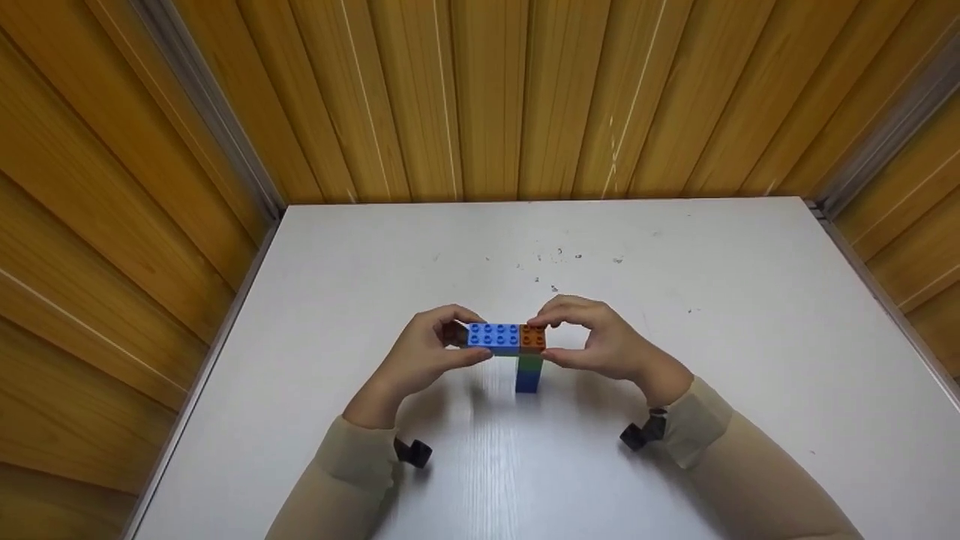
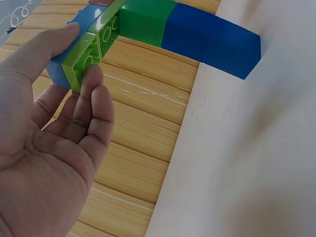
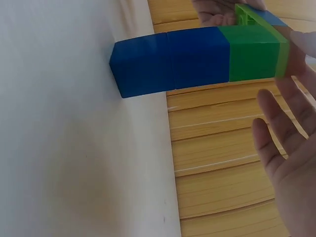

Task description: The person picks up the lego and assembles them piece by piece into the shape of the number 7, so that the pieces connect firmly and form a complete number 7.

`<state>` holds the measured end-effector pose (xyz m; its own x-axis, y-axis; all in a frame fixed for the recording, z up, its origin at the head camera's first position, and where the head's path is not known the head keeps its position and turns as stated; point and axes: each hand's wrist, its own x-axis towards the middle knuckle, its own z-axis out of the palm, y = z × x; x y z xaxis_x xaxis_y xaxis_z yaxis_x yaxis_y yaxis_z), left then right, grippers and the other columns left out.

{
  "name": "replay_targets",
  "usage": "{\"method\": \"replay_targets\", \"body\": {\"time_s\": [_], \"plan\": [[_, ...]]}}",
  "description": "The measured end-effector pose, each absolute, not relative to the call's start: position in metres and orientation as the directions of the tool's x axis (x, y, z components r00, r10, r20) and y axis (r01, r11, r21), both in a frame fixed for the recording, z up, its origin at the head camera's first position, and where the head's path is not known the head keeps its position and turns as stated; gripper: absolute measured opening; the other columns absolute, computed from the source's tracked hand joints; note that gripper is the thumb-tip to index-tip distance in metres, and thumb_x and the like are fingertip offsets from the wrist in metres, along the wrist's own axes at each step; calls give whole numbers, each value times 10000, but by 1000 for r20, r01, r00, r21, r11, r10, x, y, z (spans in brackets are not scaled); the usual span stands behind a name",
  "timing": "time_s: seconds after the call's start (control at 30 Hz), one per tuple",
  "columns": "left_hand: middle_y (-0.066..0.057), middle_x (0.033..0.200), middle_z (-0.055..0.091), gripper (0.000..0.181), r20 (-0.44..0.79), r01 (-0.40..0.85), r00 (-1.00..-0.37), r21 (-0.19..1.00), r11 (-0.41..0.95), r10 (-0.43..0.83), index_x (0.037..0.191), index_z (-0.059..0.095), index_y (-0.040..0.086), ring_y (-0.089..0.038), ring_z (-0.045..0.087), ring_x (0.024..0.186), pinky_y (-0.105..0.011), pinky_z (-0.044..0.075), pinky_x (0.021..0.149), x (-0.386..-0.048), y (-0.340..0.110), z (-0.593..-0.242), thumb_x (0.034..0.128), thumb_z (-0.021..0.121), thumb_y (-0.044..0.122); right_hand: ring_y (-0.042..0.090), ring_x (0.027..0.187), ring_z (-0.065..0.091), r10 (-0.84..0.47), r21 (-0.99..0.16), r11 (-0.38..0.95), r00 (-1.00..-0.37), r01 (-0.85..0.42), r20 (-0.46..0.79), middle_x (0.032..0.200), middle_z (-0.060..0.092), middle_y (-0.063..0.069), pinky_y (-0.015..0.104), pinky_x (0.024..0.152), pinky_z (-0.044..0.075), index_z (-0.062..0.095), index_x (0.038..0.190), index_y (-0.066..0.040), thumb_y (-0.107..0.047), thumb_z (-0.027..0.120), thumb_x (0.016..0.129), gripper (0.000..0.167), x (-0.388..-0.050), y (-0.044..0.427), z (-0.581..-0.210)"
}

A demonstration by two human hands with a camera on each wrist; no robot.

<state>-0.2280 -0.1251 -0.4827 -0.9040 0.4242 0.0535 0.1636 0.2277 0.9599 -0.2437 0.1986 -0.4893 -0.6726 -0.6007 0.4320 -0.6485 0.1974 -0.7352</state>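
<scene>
A column of two dark blue bricks [image 3: 170,61] and a green brick [image 3: 254,54] stands upright on the white table. Across its top lies a thin light green brick [image 2: 72,61], whose hollow underside shows where it juts out leftward. On that sit a lighter blue brick [image 1: 493,335] and, at the right end over the column, an orange-brown brick [image 1: 532,339]. My left hand [image 1: 420,351] pinches the jutting left end, thumb on the blue brick and fingers against the far side and underside. With thumb and fingertips, my right hand [image 1: 611,343] grips the orange-brown brick.
The white table [image 1: 337,262] bears small dark marks toward its far side. Wood-patterned panels [image 1: 487,97] rise behind it and at both sides. A small black wrist camera [image 1: 414,453] hangs at the left cuff, another black camera [image 1: 637,435] at the right.
</scene>
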Motion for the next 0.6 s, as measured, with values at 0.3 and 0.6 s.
{"method": "replay_targets", "body": {"time_s": [0.3,0.6], "plan": [[-96,1182,778,583,91,206,-911,945,254,401,1451,722,173,-212,705,988,-358,609,902,-232,-128,-485,916,953,140,115,1133,702,-515,-772,264,-761,-578,394,1292,808,50,260,999,590,813,1383,-156,-50,883,959,443,-248,203,-492],[-63,1381,775,525,167,248,-933,940,235,319,1433,767,182,-193,707,940,-317,587,830,-235,-127,-493,938,933,124,114,1075,723,-388,-841,276,-854,-466,346,1238,834,120,213,1010,575,800,1284,-41,-26,877,968,326,-250,199,-492]]}}
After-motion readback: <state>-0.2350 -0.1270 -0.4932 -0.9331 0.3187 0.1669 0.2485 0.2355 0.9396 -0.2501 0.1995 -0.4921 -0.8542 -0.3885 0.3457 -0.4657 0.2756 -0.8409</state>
